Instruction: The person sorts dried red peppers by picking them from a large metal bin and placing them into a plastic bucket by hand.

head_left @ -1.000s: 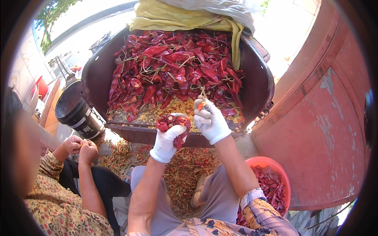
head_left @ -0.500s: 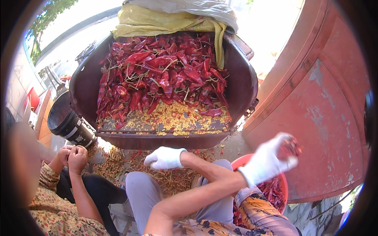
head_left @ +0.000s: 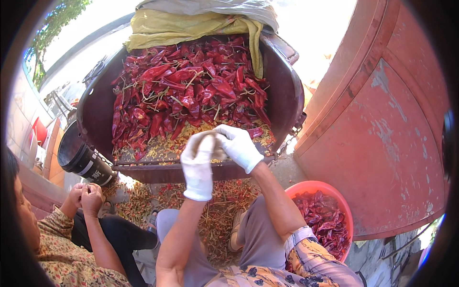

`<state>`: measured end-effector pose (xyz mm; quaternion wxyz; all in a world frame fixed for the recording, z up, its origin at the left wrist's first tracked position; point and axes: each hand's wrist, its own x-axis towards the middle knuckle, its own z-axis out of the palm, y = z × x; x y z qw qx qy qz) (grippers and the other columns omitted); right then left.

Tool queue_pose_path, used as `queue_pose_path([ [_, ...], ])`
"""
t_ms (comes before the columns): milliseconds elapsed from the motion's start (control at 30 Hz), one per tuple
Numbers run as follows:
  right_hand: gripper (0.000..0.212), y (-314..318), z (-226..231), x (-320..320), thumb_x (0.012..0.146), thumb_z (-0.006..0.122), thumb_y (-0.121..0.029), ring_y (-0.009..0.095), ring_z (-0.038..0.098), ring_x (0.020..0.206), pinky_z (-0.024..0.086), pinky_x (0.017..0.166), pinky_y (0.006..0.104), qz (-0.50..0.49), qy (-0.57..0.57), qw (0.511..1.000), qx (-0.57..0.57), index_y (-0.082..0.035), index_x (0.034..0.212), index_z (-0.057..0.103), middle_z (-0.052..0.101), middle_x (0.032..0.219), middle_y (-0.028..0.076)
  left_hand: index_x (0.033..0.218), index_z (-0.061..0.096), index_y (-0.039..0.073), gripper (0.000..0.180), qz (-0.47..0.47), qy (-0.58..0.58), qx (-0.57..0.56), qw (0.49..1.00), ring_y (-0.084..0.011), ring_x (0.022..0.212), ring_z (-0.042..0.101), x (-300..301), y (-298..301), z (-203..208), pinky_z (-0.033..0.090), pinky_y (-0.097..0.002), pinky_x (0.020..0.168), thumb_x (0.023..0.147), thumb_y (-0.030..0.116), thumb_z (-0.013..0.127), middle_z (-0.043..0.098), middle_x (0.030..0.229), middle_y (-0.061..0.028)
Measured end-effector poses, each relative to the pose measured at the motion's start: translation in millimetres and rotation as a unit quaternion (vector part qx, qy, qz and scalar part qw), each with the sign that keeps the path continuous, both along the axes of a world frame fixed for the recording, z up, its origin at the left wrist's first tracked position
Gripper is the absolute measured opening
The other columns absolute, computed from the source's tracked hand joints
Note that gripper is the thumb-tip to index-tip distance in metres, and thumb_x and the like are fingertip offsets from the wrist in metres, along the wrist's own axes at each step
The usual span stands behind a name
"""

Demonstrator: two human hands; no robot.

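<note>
Basically, left hand [head_left: 197, 165]: white-gloved, smeared by blur, raised over the front edge of the tub; half curled at the fingers, with a gap showing inside the curl; cannot tell what, if anything, is gripped.
Right hand [head_left: 240, 148]: white-gloved, slanting in from the right, bent at the fingers, overlapping the left one in view at the tips; cannot tell if pinched on anything.
Red peppers [head_left: 191, 86]: big heap in the tub, just beyond both hands, pale stems sticking out at all angles.
Yellow seeds [head_left: 165, 149]: scattered along the front of the tub, partly behind the gloves.
Dark metal tub [head_left: 284, 95]: straight ahead, around the heap.
Yellow sack [head_left: 179, 31]: draped over the far side, one strip hanging down at right, grey sheet [head_left: 215, 5] on top.
Floor litter [head_left: 222, 229]: stems and red bits, between the feet and left of them.
Pink-red basin [head_left: 348, 210]: near the right knee, more peppers inside.
Black bucket [head_left: 79, 148]: tilted, left of the tub.
Co-worker's hands [head_left: 88, 198]: together, below the bucket.
Red metal panel [head_left: 373, 138]: far right, paint scraped.
</note>
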<state>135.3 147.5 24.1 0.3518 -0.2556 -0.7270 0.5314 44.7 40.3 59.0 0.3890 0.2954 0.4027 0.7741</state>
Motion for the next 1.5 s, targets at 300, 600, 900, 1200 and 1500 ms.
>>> queue_pose_path([
  [300, 0.019, 1.3, 19.2, 2.9, 0.090, 0.058, -0.013, 0.010, 0.059, 0.067, 0.049, 0.062, 0.0255, -0.226, 0.020, 0.972, 0.069, -0.005, 0.104, 0.067, 0.065, 0.085, 0.006, 0.104, 0.062, 0.007, 0.015, -0.009, -0.145, -0.042, 0.989, -0.0079, 0.064, 0.057, -49.1, -2.7, -43.3, 0.052, -0.0237, 0.058, 0.095, 0.018, 0.057, 0.063, 0.082, -0.0021],
  [600, 0.028, 46.8, 1.6, 15.9, 0.086, 0.060, -0.030, 0.033, 0.061, 0.100, 0.048, 0.086, 0.0405, -0.322, -0.240, 0.883, 0.242, -0.016, 0.110, 0.066, 0.060, 0.111, 0.015, 0.105, 0.062, 0.002, 0.016, -0.093, -0.077, -0.102, 0.987, -0.0097, 0.060, 0.059, -32.9, 2.7, -46.2, 0.054, -0.0267, 0.055, 0.094, 0.014, 0.057, 0.064, 0.080, -0.0052],
  [900, 0.013, -7.9, 22.8, -10.7, 0.087, 0.066, -0.012, 0.011, 0.059, 0.070, 0.048, 0.065, 0.0259, -0.287, 0.055, 0.944, 0.152, -0.003, 0.096, 0.066, 0.060, 0.079, 0.001, 0.120, 0.056, 0.002, 0.029, -0.008, -0.001, -0.063, 0.998, -0.0072, 0.072, 0.058, -45.7, 5.6, -49.6, 0.053, -0.0236, 0.063, 0.092, 0.008, 0.058, 0.061, 0.107, -0.0063],
  [1200, 0.019, -19.4, 36.0, -5.7, 0.096, 0.052, -0.022, 0.003, 0.042, 0.048, 0.029, 0.043, 0.0188, 0.059, 0.148, 0.962, -0.222, -0.005, 0.097, 0.061, 0.058, 0.074, 0.000, 0.131, 0.052, 0.002, 0.041, -0.012, 0.214, -0.025, 0.976, -0.0052, 0.078, 0.058, -50.9, -1.3, -31.1, 0.049, -0.0214, 0.067, 0.091, 0.010, 0.061, 0.060, 0.114, -0.0058],
  [1500, 0.015, -39.6, 44.7, -16.7, 0.092, 0.062, -0.018, 0.000, 0.043, 0.056, 0.032, 0.048, 0.0164, -0.018, 0.087, 0.983, -0.158, -0.006, 0.101, 0.064, 0.055, 0.075, -0.007, 0.126, 0.054, 0.003, 0.038, -0.070, 0.100, -0.045, 0.991, -0.0057, 0.077, 0.058, -48.7, -5.4, -31.3, 0.050, -0.0206, 0.066, 0.092, 0.018, 0.062, 0.062, 0.102, -0.0033],
])
